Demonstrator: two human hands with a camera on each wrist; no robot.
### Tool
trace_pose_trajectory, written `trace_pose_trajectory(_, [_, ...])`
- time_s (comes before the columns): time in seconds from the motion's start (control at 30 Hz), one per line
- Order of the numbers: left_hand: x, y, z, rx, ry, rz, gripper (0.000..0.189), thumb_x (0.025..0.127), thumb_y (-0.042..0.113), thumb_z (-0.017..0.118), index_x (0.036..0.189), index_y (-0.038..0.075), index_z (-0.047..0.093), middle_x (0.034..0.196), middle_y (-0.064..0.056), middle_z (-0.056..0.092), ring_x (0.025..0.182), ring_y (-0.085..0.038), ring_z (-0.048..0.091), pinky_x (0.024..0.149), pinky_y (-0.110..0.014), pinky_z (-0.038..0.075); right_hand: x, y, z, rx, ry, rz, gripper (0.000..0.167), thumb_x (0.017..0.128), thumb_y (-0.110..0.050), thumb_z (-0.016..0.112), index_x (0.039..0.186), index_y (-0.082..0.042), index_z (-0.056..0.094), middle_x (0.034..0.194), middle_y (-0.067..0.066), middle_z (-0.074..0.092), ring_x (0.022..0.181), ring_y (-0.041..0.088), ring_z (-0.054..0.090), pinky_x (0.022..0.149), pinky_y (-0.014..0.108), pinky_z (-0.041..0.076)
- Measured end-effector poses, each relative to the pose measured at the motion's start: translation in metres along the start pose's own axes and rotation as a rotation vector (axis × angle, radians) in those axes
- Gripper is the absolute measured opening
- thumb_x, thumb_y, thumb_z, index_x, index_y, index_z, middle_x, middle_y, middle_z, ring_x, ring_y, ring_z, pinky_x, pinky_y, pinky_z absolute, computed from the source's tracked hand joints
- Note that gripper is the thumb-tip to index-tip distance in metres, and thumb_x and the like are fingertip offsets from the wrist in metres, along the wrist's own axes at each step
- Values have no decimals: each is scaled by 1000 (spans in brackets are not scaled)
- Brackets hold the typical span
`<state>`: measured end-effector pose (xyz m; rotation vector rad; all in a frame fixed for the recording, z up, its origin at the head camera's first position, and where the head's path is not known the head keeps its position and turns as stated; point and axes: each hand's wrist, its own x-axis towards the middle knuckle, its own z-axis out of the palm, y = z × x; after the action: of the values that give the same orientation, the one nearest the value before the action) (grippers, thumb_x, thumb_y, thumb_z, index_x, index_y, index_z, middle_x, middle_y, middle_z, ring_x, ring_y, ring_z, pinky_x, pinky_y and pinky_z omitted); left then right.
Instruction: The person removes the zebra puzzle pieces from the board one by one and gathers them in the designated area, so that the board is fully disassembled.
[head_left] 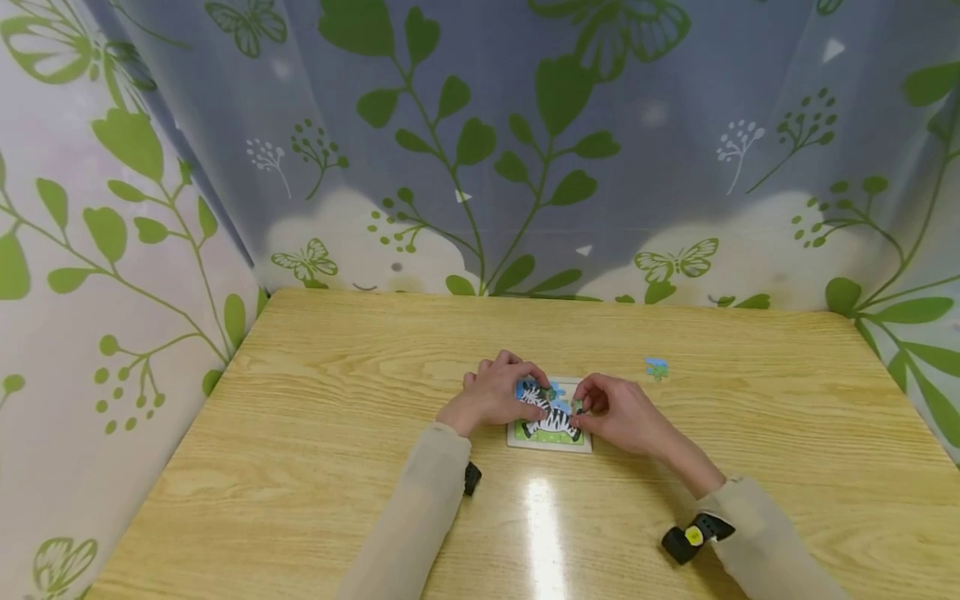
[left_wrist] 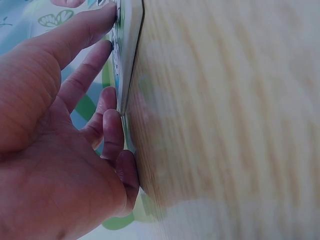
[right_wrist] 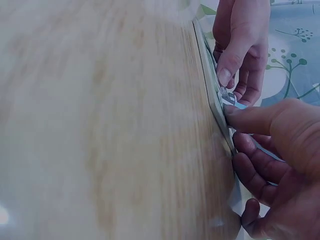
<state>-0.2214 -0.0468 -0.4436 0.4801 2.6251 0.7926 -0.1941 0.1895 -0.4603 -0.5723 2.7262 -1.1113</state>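
Note:
A zebra jigsaw puzzle (head_left: 555, 429) in a pale wooden frame lies flat on the table, with part of its tray bare at the upper right. My left hand (head_left: 498, 393) reaches over the puzzle's left side; thumb and index fingertip press on its pieces. In the left wrist view its other fingers (left_wrist: 112, 132) rest loosely by the frame's edge. At the right edge, my right hand (head_left: 618, 412) pinches a small puzzle piece (head_left: 577, 407) between thumb and index finger. The fingers mostly hide that piece. In the right wrist view, the right thumb (right_wrist: 245, 117) touches the puzzle.
A loose blue and green puzzle piece (head_left: 656, 368) lies on the wooden table (head_left: 337, 367), to the right of and beyond the frame. Patterned curtains (head_left: 480, 167) border the table's back and sides. Each wrist wears a black strapped device (head_left: 686, 540).

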Motion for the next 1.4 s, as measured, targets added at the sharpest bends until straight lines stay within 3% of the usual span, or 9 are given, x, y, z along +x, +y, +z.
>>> trace_pose_trajectory(0.37, [1,1,0,0,4,-3,35,87,43,80,119,38,66,142,-1,46,121,-31,40,91,-46,29,5,-2,-5,68,-8,96,11,91,-16,75,98,-8,71,85,3,68,76,15,60,66,26,47])
trace_pose_trajectory(0.73, [0,3,-1,2,1,-4,34,88,43,80,119,39,66,143,-1,45,122,-31,40,91,-46,29,-4,3,-16,217,34,151,16,95,-18,72,106,-5,71,91,9,70,78,15,60,64,25,47])
trace_pose_trajectory(1.03, [-1,2,0,-7,-1,3,33,88,42,79,119,39,66,144,-1,45,121,-31,40,90,-45,28,-16,15,-33,235,46,184,21,96,-19,72,111,-4,69,97,11,70,82,19,63,63,29,52])
trace_pose_trajectory(1.4, [-1,0,0,-7,0,-3,33,87,42,80,117,38,67,142,-1,45,121,-31,40,88,-44,27,-33,39,-59,210,115,205,26,97,-22,71,114,-2,68,101,13,72,83,13,65,63,30,53])
